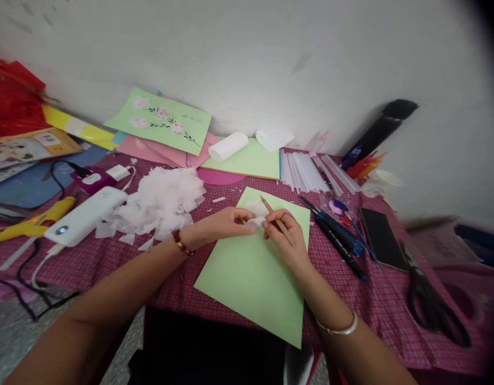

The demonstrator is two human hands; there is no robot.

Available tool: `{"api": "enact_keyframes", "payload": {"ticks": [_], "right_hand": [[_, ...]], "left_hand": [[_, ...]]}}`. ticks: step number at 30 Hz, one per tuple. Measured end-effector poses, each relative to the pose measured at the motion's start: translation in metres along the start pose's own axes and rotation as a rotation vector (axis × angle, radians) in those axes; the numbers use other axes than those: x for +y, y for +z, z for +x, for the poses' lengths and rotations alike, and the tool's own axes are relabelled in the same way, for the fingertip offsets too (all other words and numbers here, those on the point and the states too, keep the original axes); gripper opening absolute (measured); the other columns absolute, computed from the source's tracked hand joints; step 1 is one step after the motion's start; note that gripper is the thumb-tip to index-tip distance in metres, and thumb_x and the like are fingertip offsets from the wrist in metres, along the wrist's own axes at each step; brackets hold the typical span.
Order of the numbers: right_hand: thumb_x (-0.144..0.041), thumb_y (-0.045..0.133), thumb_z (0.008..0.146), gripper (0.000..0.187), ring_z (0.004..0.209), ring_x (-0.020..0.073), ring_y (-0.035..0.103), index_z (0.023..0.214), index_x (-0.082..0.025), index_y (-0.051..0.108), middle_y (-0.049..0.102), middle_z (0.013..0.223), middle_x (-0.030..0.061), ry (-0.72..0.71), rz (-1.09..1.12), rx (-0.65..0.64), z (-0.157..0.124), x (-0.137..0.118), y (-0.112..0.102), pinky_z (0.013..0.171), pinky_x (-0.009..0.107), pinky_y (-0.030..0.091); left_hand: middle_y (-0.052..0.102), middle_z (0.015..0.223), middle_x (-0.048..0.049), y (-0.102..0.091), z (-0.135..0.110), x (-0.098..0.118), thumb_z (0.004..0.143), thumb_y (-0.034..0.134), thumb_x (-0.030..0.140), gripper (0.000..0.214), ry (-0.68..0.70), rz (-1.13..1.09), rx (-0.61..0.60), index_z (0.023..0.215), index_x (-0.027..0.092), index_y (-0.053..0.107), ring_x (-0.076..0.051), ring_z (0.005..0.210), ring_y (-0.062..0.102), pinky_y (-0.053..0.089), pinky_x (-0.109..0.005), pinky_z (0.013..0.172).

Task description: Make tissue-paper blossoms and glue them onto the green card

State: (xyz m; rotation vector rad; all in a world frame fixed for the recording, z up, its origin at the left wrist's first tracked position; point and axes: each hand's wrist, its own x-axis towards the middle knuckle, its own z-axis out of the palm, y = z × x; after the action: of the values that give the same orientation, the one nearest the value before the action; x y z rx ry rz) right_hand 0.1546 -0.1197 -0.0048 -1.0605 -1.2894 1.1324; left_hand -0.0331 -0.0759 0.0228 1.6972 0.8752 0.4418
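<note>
My left hand (226, 222) pinches a small white piece of thin paper (256, 221) above a light green sheet (255, 283). My right hand (289, 240) is closed around a thin wooden pencil (268, 205), its tip pointing up and left. The thumb and fingertips of that hand also meet the white piece. Just beyond the fingers, a pale white tuft (254, 206) rests on the sheet, partly hidden. To the left of my left hand lies a large heap of white paper cut-outs (162, 198).
A green sheet with flowers (162, 120) leans at the back beside a white roll (228, 146). Glue sticks (303, 171), a cutter (311, 204), a black marker (343, 248) and scissors (435, 307) lie right. A yellow glue gun (34, 218) and white power bank (85, 216) lie left.
</note>
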Motion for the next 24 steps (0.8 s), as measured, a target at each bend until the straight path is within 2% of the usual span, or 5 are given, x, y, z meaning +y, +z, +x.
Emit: {"api": "enact_keyframes", "payload": {"ticks": [4, 7, 15, 19, 24], "right_hand": [[-0.028, 0.064, 0.078, 0.012, 0.056, 0.0111, 0.05, 0.082, -0.022, 0.055, 0.051, 0.066, -0.0039, 0.01, -0.012, 0.006, 0.0, 0.0, 0.0, 0.057, 0.025, 0.041], [-0.029, 0.064, 0.079, 0.011, 0.056, 0.0112, 0.05, 0.082, -0.023, 0.055, 0.051, 0.066, -0.0043, 0.008, -0.012, 0.009, 0.0, 0.002, -0.001, 0.056, 0.025, 0.041], [-0.03, 0.062, 0.082, 0.01, 0.057, 0.0098, 0.053, 0.088, -0.022, 0.059, 0.059, 0.074, -0.0022, -0.01, 0.018, 0.061, 0.004, 0.0, -0.008, 0.056, 0.025, 0.043], [-0.044, 0.055, 0.088, 0.027, 0.053, 0.0092, 0.051, 0.094, -0.02, 0.066, 0.062, 0.074, -0.0001, 0.008, 0.054, 0.121, 0.012, -0.001, -0.029, 0.051, 0.024, 0.04], [-0.064, 0.041, 0.088, 0.055, 0.044, 0.0099, 0.039, 0.078, -0.019, 0.071, 0.047, 0.049, -0.0024, 0.107, -0.075, 0.005, 0.018, 0.002, -0.045, 0.043, 0.025, 0.029]], "left_hand": [[0.058, 0.075, 0.0008, 0.003, 0.004, 0.0, 0.076, 0.063, 0.032, 0.019, 0.087, -0.027, 0.146, 0.082, 0.014, 0.065, -0.009, 0.07, 0.049, 0.037, -0.021, 0.063], [0.053, 0.065, 0.0036, 0.004, 0.006, -0.001, 0.077, 0.062, 0.031, 0.018, 0.042, -0.086, 0.171, 0.073, 0.014, 0.061, -0.006, 0.059, 0.043, 0.032, -0.02, 0.055], [0.053, 0.059, 0.0043, -0.007, 0.008, -0.014, 0.071, 0.069, 0.03, 0.018, -0.102, -0.38, 0.113, 0.074, 0.013, 0.062, -0.003, 0.049, 0.042, 0.03, -0.017, 0.047], [0.054, 0.063, 0.0036, -0.031, 0.003, -0.012, 0.069, 0.072, 0.027, 0.018, -0.093, -0.516, 0.268, 0.074, 0.015, 0.06, -0.003, 0.052, 0.043, 0.033, -0.016, 0.047], [0.054, 0.064, 0.0045, -0.047, 0.005, -0.02, 0.065, 0.072, 0.02, 0.016, -0.105, -0.592, 0.403, 0.075, 0.017, 0.06, -0.002, 0.05, 0.042, 0.034, -0.017, 0.047]]}}
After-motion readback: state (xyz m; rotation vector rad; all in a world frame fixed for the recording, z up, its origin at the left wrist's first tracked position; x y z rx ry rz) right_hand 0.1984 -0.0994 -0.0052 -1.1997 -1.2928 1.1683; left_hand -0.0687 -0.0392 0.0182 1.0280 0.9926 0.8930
